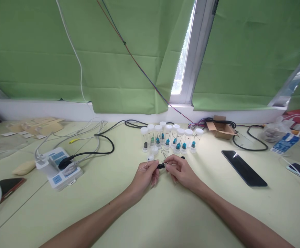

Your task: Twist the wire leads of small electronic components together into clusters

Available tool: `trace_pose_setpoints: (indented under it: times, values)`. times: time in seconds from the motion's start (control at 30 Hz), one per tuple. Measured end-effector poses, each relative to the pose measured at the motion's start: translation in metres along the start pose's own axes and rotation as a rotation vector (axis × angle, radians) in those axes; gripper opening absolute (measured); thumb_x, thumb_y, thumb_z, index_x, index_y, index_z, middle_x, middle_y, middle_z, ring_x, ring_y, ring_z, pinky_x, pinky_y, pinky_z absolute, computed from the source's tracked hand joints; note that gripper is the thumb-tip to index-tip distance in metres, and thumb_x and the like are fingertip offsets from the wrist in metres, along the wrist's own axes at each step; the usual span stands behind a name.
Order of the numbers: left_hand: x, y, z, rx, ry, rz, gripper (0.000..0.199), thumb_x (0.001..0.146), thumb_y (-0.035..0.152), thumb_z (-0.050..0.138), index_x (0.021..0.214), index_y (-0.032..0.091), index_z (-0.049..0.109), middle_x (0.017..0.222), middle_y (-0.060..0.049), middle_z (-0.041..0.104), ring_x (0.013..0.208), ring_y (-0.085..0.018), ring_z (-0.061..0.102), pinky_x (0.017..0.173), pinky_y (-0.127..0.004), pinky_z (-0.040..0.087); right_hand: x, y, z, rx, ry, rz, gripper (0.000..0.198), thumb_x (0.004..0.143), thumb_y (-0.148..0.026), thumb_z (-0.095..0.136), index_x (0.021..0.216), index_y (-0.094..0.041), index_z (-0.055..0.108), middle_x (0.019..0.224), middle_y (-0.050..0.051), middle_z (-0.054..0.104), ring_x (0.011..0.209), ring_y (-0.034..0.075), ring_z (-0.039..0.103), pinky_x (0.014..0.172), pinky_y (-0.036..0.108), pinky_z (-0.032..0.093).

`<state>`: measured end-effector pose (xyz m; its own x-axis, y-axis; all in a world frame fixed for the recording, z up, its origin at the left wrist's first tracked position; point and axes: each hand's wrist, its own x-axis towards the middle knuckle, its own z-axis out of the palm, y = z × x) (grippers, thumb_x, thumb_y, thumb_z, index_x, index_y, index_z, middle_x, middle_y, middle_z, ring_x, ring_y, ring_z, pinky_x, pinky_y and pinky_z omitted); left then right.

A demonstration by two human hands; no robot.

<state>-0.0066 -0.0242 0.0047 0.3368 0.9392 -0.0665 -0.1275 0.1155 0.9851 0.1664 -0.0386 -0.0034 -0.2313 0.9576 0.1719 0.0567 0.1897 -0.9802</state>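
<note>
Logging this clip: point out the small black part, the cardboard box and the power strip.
Small black part (161,166): head view, its exposed middle.
Cardboard box (221,134): head view, its near wall.
Power strip (57,178): head view, blue patch on near end.

green blinds (129,75), white power strip (68,182), dark phone (244,168)

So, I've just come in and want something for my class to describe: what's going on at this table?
Someone's left hand is pinching a small black piece above the pale table. The right hand has its fingertips at the other end; what they grip is too small to tell. Just beyond the hands stand clear containers with white caps, several holding blue parts. A power strip lies to the left, a dark-screened phone to the right.
</note>
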Motion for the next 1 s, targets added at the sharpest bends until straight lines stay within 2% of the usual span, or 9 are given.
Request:
trace_pose_setpoints:
  times: [0.13, 0.33, 0.57, 0.73, 0.83, 1.0]
  values:
    - [0.0001, -0.0011, -0.0005, 0.008, -0.009, -0.005, 0.047, 0.082, 0.052, 0.061, 0.053, 0.016, 0.052, 0.045, 0.002, 0.048, 0.037, -0.008, 0.042, 0.039, -0.022, 0.03, -0.0004, 0.0003, -0.0005, 0.018, -0.019, -0.008, 0.029, 0.087, -0.047, 0.06, 0.095, -0.019, 0.055, 0.068, -0.005, 0.052, 0.04, 0.006, 0.044, 0.039, 0.021, 0.036]
    - [-0.0016, 0.0011, 0.0005, 0.026, -0.031, -0.015, 0.047, 0.081, 0.052, 0.062, 0.052, 0.016, 0.052, 0.044, 0.003, 0.046, 0.036, -0.008, 0.041, 0.039, -0.023, 0.03, -0.001, -0.0042, -0.0015, -0.015, -0.05, -0.001, 0.033, 0.089, -0.051, 0.056, 0.081, -0.019, 0.054, 0.054, -0.008, 0.043, 0.039, 0.007, 0.037, 0.038, 0.021, 0.029]
    - [-0.0046, 0.0057, 0.0025, 0.051, -0.052, -0.023, 0.047, 0.081, 0.052, 0.062, 0.051, 0.016, 0.052, 0.044, 0.004, 0.044, 0.037, -0.008, 0.041, 0.039, -0.023, 0.029, 0.0011, 0.0029, -0.0004, -0.033, -0.037, 0.034, 0.045, 0.093, -0.057, 0.047, 0.067, -0.02, 0.047, 0.046, -0.009, 0.032, 0.036, 0.007, 0.026, 0.038, 0.023, 0.019]
    - [-0.0048, 0.0054, 0.0026, 0.049, -0.067, -0.024, 0.047, 0.081, 0.051, 0.062, 0.051, 0.016, 0.053, 0.045, 0.002, 0.046, 0.037, -0.008, 0.04, 0.039, -0.023, 0.028, 0.0023, 0.0045, 0.0, -0.109, -0.039, 0.051, 0.055, 0.095, -0.059, 0.039, 0.057, -0.02, 0.046, 0.039, -0.007, 0.033, 0.036, 0.008, 0.027, 0.039, 0.024, 0.022]
    - [-0.0034, 0.0036, 0.0021, 0.029, -0.05, -0.029, 0.047, 0.081, 0.051, 0.062, 0.052, 0.016, 0.052, 0.045, 0.002, 0.046, 0.037, -0.008, 0.04, 0.039, -0.023, 0.028, 0.002, 0.0026, 0.0003, -0.103, -0.039, 0.036, 0.054, 0.096, -0.057, 0.037, 0.061, -0.019, 0.051, 0.037, -0.006, 0.041, 0.033, 0.008, 0.032, 0.041, 0.024, 0.03]
    - [0.0007, -0.0014, -0.0006, 0.008, -0.025, -0.01, 0.047, 0.082, 0.051, 0.061, 0.053, 0.015, 0.053, 0.046, 0.002, 0.047, 0.038, -0.008, 0.041, 0.039, -0.023, 0.03, 0.0013, -0.002, 0.001, 0.003, -0.044, -0.005, 0.034, 0.09, -0.052, 0.055, 0.087, -0.018, 0.057, 0.059, -0.004, 0.056, 0.04, 0.008, 0.044, 0.04, 0.021, 0.032]
